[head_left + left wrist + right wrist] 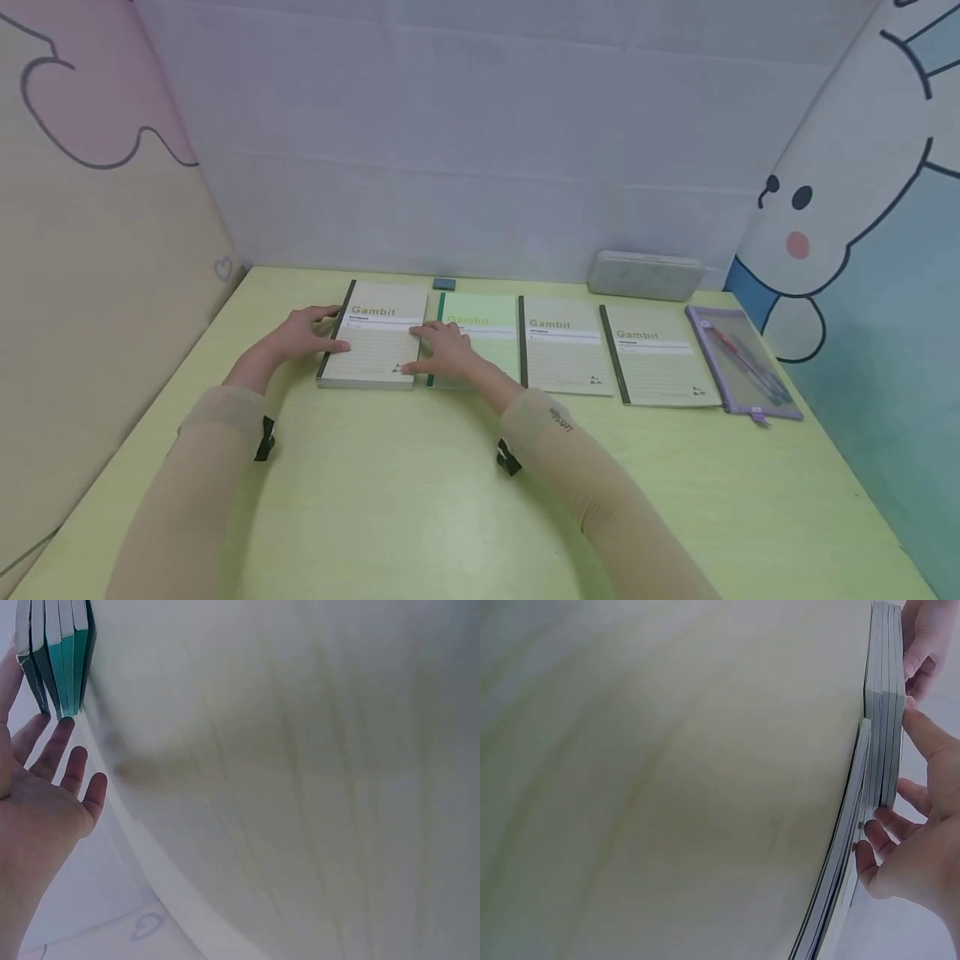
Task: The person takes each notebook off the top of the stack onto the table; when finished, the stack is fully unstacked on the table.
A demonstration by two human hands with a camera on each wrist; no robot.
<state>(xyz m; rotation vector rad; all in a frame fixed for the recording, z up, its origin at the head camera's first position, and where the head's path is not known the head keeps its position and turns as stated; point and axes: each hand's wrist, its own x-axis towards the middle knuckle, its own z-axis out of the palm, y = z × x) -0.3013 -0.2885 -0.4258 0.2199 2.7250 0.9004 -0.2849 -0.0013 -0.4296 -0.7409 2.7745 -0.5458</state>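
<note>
Left hand (303, 335) and right hand (446, 350) flank a notebook stack (375, 342)

Both hands are relaxed and spread, touching the stack from either side without fingers curled round it. It lies at the left end of the row on the desk (390, 500), a grey cover marked "Gambit" on top. The left thumb rests on that cover near the spine; in the left wrist view, fingertips touch spines, some dark, some teal. The right hand reaches across the green notebook (480, 308) to the stack's right edge, fingertips against it.

Two containers lie on the right half of the desk. One is a pouch (737, 387) – see-through, edged in purple – lying flat at the right end of the row. Several pens (729, 344) show inside it, one of them reddish; their exact number is hard to tell. The other is a grey case (645, 276) at the back by the wall (465, 167); what it holds cannot be seen.

Between stack and pouch come the green notebook, a grey notebook (566, 358) and a pale-green notebook (663, 375) – the last just beside the pouch. A small blue block (444, 284) lies behind the stack and the green notebook, near the back edge.
</note>
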